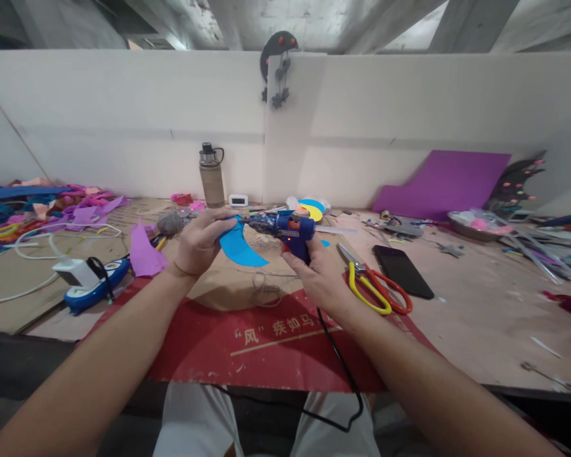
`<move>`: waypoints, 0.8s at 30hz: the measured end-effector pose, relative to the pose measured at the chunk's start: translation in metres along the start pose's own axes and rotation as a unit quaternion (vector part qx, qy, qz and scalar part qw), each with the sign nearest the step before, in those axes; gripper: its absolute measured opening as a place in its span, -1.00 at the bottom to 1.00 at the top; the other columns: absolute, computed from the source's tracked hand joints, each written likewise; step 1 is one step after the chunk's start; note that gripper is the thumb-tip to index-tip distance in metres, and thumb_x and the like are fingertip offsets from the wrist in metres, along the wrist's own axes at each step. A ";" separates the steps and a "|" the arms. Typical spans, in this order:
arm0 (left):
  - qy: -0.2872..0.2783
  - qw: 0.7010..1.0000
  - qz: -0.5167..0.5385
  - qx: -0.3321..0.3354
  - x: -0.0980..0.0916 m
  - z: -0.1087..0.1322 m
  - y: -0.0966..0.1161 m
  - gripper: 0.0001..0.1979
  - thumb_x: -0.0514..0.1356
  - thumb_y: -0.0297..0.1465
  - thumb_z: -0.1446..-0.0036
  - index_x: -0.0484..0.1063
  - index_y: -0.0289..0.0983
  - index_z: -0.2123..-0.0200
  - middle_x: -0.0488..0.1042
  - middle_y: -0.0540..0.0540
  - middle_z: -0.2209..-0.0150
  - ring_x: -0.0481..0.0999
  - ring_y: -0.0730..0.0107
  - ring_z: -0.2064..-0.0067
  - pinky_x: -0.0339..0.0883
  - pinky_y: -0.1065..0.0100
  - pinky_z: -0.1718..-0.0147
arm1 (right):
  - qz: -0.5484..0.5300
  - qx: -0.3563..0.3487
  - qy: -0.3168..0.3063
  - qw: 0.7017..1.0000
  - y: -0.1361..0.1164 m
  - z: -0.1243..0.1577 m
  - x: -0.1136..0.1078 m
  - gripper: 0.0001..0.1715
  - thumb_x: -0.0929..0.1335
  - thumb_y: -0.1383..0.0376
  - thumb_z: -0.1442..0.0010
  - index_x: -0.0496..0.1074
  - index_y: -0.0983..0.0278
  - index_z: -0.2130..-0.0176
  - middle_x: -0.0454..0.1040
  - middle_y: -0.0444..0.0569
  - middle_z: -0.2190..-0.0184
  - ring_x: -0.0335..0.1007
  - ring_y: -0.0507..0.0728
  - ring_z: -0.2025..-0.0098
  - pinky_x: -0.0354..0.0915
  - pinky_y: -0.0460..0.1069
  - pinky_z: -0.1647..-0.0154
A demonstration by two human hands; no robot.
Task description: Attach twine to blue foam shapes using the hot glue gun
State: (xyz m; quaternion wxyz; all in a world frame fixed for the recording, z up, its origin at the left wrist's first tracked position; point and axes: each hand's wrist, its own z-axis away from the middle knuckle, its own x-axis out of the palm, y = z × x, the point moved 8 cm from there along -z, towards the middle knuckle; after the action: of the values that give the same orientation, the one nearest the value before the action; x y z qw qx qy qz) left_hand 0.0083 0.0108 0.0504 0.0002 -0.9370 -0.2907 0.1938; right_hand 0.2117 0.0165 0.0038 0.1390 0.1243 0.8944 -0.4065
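Note:
My left hand [202, 238] pinches the upper end of a blue crescent-shaped piece [242, 248], held up above the table. In my right hand [321, 270] is a blue hot glue gun [295, 233], gripped by its handle with a small red light showing. Its nozzle points left and lies close to the top of the crescent; whether it touches cannot be made out. The gun's black cord [335, 349] runs down over the table edge. Beneath both hands lies a red and brown paper sheet [200, 346] with a loose loop of string [266, 293] on it.
Scissors [374, 285] with yellow and red handles and a black phone [403, 271] lie to the right. A blue power strip [98, 284] with a white charger sits left, near purple scraps [145, 249]. A bottle [212, 178] stands at the back by the white partition [124, 101].

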 end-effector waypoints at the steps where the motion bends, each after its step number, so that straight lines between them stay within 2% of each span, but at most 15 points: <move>1: 0.003 1.000 0.005 -0.005 0.000 0.000 0.000 -0.73 0.24 -0.54 -0.07 0.50 -0.16 0.15 0.55 -0.09 0.09 0.54 0.30 0.08 0.43 0.23 0.10 | 0.003 0.003 -0.002 1.000 0.001 0.000 0.000 -0.58 0.30 0.24 -0.21 0.30 0.20 -0.07 0.49 0.03 0.07 0.42 0.20 0.10 0.32 0.16 0.03; 4: 0.037 0.996 0.015 -0.077 -0.004 0.001 -0.010 -0.83 0.26 -0.49 -0.04 0.54 -0.17 0.26 0.58 -0.07 0.16 0.55 0.30 0.13 0.41 0.23 0.07 | 0.021 0.009 0.004 1.000 0.000 0.000 -0.002 -0.61 0.30 0.25 -0.20 0.32 0.21 -0.03 0.50 0.04 0.10 0.42 0.21 0.11 0.32 0.18 0.03; 6: 0.078 0.979 0.022 -0.188 -0.006 0.005 -0.026 -0.91 0.29 -0.43 -0.02 0.55 -0.19 0.34 0.60 -0.04 0.26 0.56 0.31 0.18 0.41 0.25 0.09 | 0.021 0.012 0.014 1.000 0.000 0.000 -0.005 -0.63 0.30 0.25 -0.20 0.33 0.20 -0.02 0.50 0.03 0.12 0.42 0.20 0.14 0.33 0.17 0.05; 7: 0.102 0.960 0.038 -0.257 -0.006 0.009 -0.036 -0.93 0.30 -0.40 -0.01 0.55 -0.20 0.36 0.59 -0.03 0.32 0.57 0.31 0.22 0.42 0.27 0.12 | 0.016 0.013 0.020 1.000 0.000 0.000 -0.006 -0.64 0.30 0.25 -0.20 0.34 0.20 -0.01 0.50 0.03 0.12 0.42 0.19 0.15 0.33 0.17 0.06; 9: 0.143 0.903 0.112 -0.389 0.001 0.022 -0.054 -0.88 0.32 -0.35 0.02 0.54 -0.24 0.36 0.57 -0.03 0.41 0.58 0.30 0.32 0.46 0.29 0.22 | 0.004 0.012 0.025 1.000 -0.001 0.000 -0.006 -0.65 0.30 0.25 -0.20 0.34 0.20 -0.01 0.50 0.03 0.13 0.42 0.19 0.15 0.33 0.16 0.07; 12: 0.163 0.801 0.264 -0.511 0.025 0.038 -0.068 -0.79 0.35 -0.34 0.08 0.50 -0.32 0.35 0.55 -0.07 0.46 0.58 0.28 0.41 0.50 0.28 0.35 | -0.009 0.007 0.021 1.000 0.000 -0.001 -0.005 -0.64 0.29 0.25 -0.21 0.33 0.20 -0.02 0.49 0.05 0.09 0.41 0.19 0.12 0.33 0.15 0.05; 14: 0.152 0.751 0.333 -0.549 0.039 0.044 -0.069 -0.77 0.36 -0.38 0.11 0.48 -0.36 0.35 0.56 -0.11 0.45 0.58 0.29 0.43 0.50 0.29 0.37 | 0.002 0.005 0.020 1.000 0.001 -0.002 -0.005 -0.63 0.28 0.25 -0.22 0.33 0.20 -0.03 0.48 0.05 0.07 0.41 0.20 0.10 0.32 0.16 0.04; 16: 0.141 0.721 0.372 -0.568 0.047 0.046 -0.065 -0.77 0.36 -0.41 0.12 0.47 -0.39 0.36 0.56 -0.13 0.44 0.58 0.32 0.43 0.50 0.31 0.37 | 0.026 -0.001 0.018 0.999 0.002 -0.003 -0.004 -0.62 0.28 0.26 -0.22 0.32 0.21 -0.04 0.47 0.06 0.05 0.40 0.21 0.07 0.31 0.16 0.01; 20: 0.134 0.695 0.401 -0.582 0.051 0.044 -0.055 -0.80 0.35 -0.46 0.13 0.45 -0.41 0.39 0.55 -0.13 0.47 0.59 0.32 0.44 0.51 0.33 0.38 | 0.059 -0.022 -0.001 0.998 0.003 -0.004 0.001 -0.59 0.28 0.28 -0.21 0.30 0.29 -0.06 0.48 0.10 0.07 0.41 0.22 0.07 0.30 0.15 0.00; 24: 0.124 0.687 0.414 -0.584 0.054 0.041 -0.050 -0.82 0.34 -0.48 0.12 0.43 -0.39 0.40 0.55 -0.09 0.47 0.59 0.33 0.45 0.51 0.32 0.38 | 0.081 -0.035 -0.004 0.996 0.006 -0.004 0.004 -0.62 0.26 0.28 -0.22 0.31 0.29 -0.04 0.49 0.10 0.08 0.41 0.23 0.07 0.31 0.16 0.00</move>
State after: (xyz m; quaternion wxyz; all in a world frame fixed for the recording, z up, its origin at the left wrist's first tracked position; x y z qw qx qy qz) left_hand 0.0069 0.0766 -0.0017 -0.5913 -0.7883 0.0752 -0.1529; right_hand 0.2093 0.0237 0.0009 0.1793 0.1897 0.8946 -0.3627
